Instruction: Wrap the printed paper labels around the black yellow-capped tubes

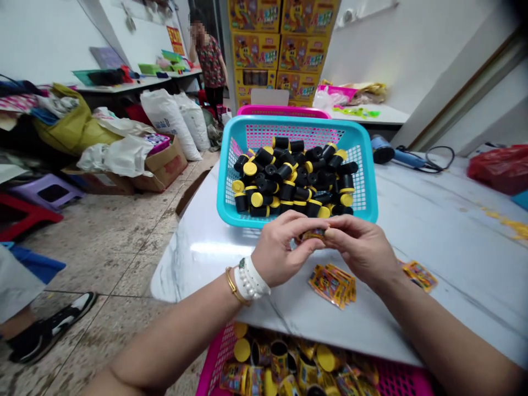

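Observation:
Just in front of the turquoise basket [223,192], my left hand [278,247] and my right hand [365,250] meet around a small container with a colorful printed label [314,235]. Fingers of both hands are closed on it and cover most of it. Black containers with yellow lids [285,191] fill the basket. Below my hands, a loose stack of printed labels [333,285] lies on the white table [231,269]. More labels [419,275] lie beyond my right forearm. A magenta basket [214,360] under the table edge holds labelled containers [279,357].
A blue heat gun [408,158] with a cord lies at the right rear. Yellow cartons [258,52] are stacked behind. A person [212,60] stands at the back. White sacks [169,121] and a cardboard box [165,165] sit on the left floor, with another person's foot [53,324] nearer.

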### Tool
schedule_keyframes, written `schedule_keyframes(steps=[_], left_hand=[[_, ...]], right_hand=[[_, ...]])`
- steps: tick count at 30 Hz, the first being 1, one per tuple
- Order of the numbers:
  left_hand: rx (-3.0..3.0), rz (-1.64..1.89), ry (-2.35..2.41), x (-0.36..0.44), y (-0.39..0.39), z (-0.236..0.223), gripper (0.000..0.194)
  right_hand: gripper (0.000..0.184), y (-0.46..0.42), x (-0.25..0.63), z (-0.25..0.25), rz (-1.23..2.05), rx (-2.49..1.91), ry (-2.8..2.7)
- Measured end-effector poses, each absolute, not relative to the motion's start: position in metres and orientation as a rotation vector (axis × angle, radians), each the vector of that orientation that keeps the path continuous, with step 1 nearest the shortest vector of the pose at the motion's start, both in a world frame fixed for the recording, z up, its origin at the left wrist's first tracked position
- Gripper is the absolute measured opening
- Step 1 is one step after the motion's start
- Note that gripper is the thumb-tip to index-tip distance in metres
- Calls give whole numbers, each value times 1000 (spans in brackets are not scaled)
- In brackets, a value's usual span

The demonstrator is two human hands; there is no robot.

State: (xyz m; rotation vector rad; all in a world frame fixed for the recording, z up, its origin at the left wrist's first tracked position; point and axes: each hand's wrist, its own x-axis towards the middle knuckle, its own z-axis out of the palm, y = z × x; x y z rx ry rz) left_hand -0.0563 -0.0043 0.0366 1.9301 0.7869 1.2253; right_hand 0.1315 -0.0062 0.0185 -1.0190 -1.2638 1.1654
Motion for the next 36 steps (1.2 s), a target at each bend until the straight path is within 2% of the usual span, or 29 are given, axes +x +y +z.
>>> schedule_keyframes(steps=[3,4,8,12,16,20,24,28,30,33,36], left_hand=[[1738,1192,901,-56,0,35,53],[1664,1156,953,-55,2,35,56],[1605,1038,997,-54,3,33,30],[1945,1271,976,-54,-2,33,17],[2083,1311,916,-56,-2,29,18],[2180,1350,793,-57,2,24,20],[2178,1320,834,-55,2,23,19],[1917,1170,1067,-53,2,26,36],[1793,1091,1054,-54,3,26,34],[1855,1123,963,-55,2,26,22],[2043,1235,852,-55,1,28,20]], right_hand=[[23,-4,133,19,939,-961,-1378],[23,-4,133,20,845,-935,-1440],[23,-7,132,20,683,-920,-1529],[21,-8,127,20,973,-998,-1288],[28,-8,121,25,1278,-1057,-1055],[27,-8,119,29,1443,-1047,-941],[29,-6,121,28,1448,-1044,-995],[30,-5,124,29,1208,-1065,-1134],[33,-5,125,29,1168,-1054,-1157],[32,-5,126,28,1292,-1056,-1119],[35,-4,126,25,1478,-1030,-1032]])
